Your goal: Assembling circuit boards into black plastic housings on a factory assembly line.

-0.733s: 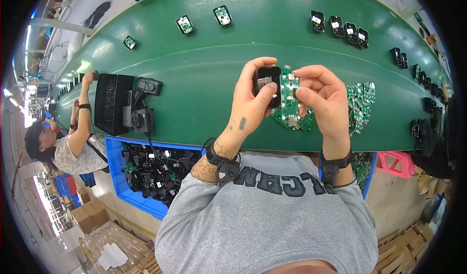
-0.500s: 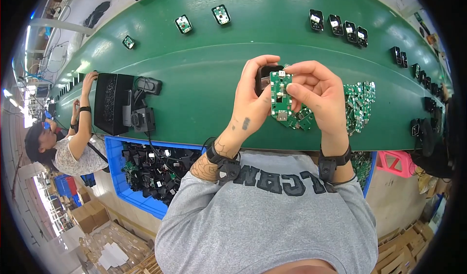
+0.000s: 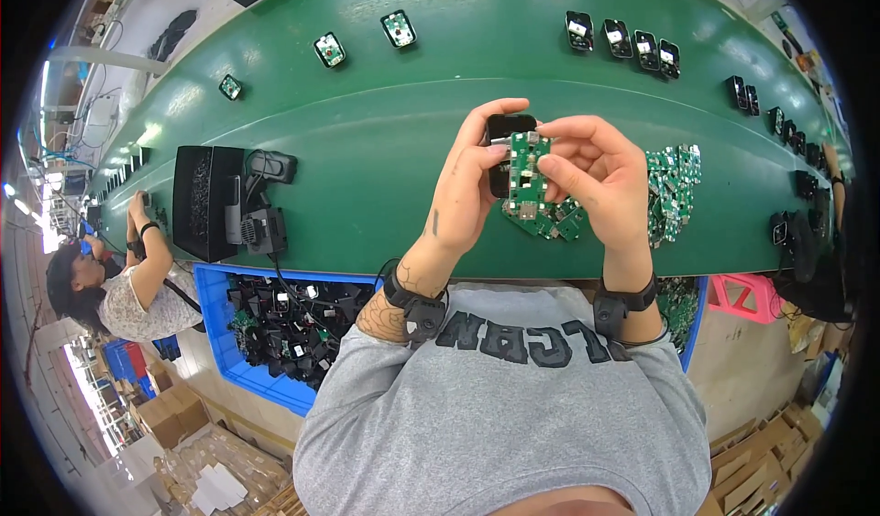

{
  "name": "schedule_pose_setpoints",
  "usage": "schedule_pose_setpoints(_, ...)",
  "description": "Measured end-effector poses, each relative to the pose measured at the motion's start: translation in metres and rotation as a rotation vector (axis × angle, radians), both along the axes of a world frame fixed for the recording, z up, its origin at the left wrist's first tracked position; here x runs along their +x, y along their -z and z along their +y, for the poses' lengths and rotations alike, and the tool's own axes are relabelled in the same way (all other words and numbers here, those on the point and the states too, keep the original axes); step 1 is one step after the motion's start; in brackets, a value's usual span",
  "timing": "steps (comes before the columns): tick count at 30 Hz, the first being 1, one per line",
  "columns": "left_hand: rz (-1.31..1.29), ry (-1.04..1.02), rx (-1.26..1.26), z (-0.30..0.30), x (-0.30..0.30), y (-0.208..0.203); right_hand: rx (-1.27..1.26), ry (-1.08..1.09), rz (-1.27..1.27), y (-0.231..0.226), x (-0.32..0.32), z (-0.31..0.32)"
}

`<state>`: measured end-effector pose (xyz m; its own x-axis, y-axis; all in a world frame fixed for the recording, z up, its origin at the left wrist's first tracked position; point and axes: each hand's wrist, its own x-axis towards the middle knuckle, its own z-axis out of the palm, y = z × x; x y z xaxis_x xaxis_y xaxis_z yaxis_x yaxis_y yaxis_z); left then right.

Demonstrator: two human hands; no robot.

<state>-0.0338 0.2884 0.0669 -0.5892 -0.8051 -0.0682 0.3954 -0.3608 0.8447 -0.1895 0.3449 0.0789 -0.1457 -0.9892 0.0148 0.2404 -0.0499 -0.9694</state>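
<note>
Dial: centred on the held circuit board, whose long side runs roughly twelve to six.
Circuit board: overlaps the right part of a black casing; whether they touch cannot be told.
Right hand: at three o'clock, in a narrow pinch, index finger at the board's one o'clock corner and thumb on its right edge.
Left hand: at nine o'clock, wrapped around the casing's left side, thumb across its face; thumb contact with the board cannot be told.
Pinch advice: best kept to the board's rim, with light, even pressure off the small parts.
Casing advice: probably steadiest with the thumb drawn to nine o'clock, clear of the board's edge.
Metal connector: at the board's six o'clock end; better left unpressed.
Loose boards: at five o'clock on the green bench.
Pile of boards: at three o'clock, beyond the right hand.
</note>
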Motion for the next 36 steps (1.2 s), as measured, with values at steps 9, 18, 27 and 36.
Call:
schedule_pose_setpoints(9, -0.086, -0.009, -0.066, 0.005, -0.001, 0.000, -0.036, 0.027, -0.060, -0.001, -0.003, 0.001)
schedule_pose_setpoints(18, -0.100, -0.021, -0.221, 0.008, -0.003, 0.011, -0.045, 0.009, -0.032, -0.011, 0.008, -0.003)
schedule_pose_setpoints(27, -0.116, -0.020, -0.227, 0.006, -0.004, 0.008, -0.002, -0.019, 0.019, -0.009, 0.000, -0.003)
schedule_pose_setpoints(36, -0.131, -0.001, -0.213, 0.005, -0.008, 0.008, -0.028, 0.021, 0.015, -0.008, 0.001, -0.005)
